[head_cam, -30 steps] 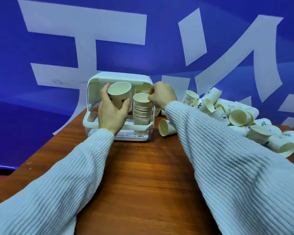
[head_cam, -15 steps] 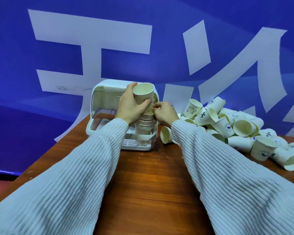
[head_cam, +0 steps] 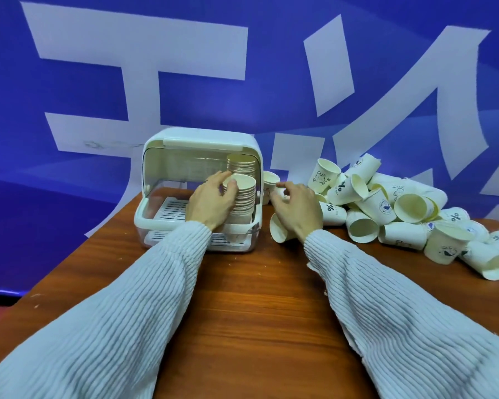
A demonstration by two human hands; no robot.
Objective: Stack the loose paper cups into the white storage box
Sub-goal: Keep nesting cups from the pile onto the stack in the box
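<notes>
Pushing the cup down with our left hand (head_cam: pixel 211 201), we have just added one more to the front stack (head_cam: pixel 244 201) in the white storage box (head_cam: pixel 202 139). A moment ago that cup was up in the air in the same hand; now it sits on top of the stack, and our fingers curl around its side with the thumb on its rim. So this cup is put away. Behind that hand, deeper in the box, stands a second stack (head_cam: pixel 241 165) that looks taller. Our right hand (head_cam: pixel 296 207) has let go of the front stack and come away to the outside of the box. Its fingers are a little bent and loose, and they hold nothing. Just past its fingertips one cup (head_cam: pixel 270 181) stands beside the box wall, and one more cup (head_cam: pixel 278 230) lies on its side under its wrist. Farther out from that hand is the big pile of loose cups (head_cam: pixel 401 208) on the brown table (head_cam: pixel 257 298). We think that hand will grab one of the near cups next. Lots of cups are left, so the job is far from done.
</notes>
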